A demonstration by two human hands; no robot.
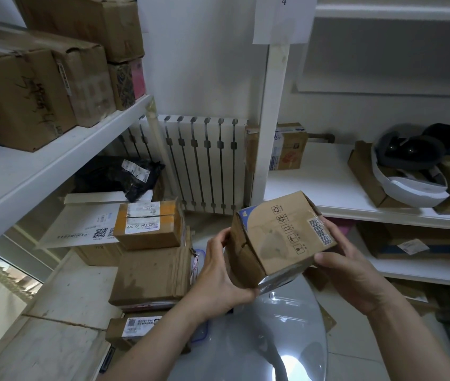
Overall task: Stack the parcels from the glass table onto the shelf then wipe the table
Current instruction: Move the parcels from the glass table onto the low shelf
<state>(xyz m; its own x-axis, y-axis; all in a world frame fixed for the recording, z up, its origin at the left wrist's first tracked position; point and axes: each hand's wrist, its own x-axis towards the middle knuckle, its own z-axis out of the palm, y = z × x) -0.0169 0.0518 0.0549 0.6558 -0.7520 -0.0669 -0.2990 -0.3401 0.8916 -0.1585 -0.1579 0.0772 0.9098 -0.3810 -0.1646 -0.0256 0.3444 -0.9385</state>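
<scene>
I have both hands, left [219, 273] and right [355, 279], clasping a cardboard box [278, 237] above the glass tabletop [259, 339]. Stacking step: next I carry it to the shelf's [328, 185] bare front edge.

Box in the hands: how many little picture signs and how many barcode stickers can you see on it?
On the box:
Printed picture signs: 5
Barcode stickers: 1
Total: 6
</scene>
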